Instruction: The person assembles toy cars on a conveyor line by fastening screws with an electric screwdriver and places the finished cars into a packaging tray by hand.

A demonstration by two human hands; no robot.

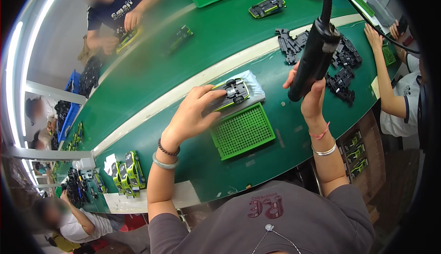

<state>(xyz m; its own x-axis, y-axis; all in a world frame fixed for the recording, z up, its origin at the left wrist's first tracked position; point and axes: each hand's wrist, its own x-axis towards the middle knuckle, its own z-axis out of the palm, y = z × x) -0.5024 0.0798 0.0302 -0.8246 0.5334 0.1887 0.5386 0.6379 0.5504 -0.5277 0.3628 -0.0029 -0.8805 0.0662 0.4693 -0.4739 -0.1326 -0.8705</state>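
A toy car [235,90] with yellow-green edges lies wheels up on a pale blue cloth pad [257,88]. My left hand [193,111] rests over its left part, thumb and fingers holding it against the pad. In my right hand [313,100] is a black electric screwdriver [316,52], upright, its cord rising out of the top of the view. Its lower end is above the green table, to the right of the pad and apart from the car. Just below the pad sits a green perforated tray [243,132].
Black plastic chassis parts [344,54] lie in loose piles beyond and right of the screwdriver. Several green cars [131,171] stand at the lower left. A pale strip [193,80] crosses the table. Across it, a co-worker [120,8] handles another car; a second person [395,84] sits at the right.
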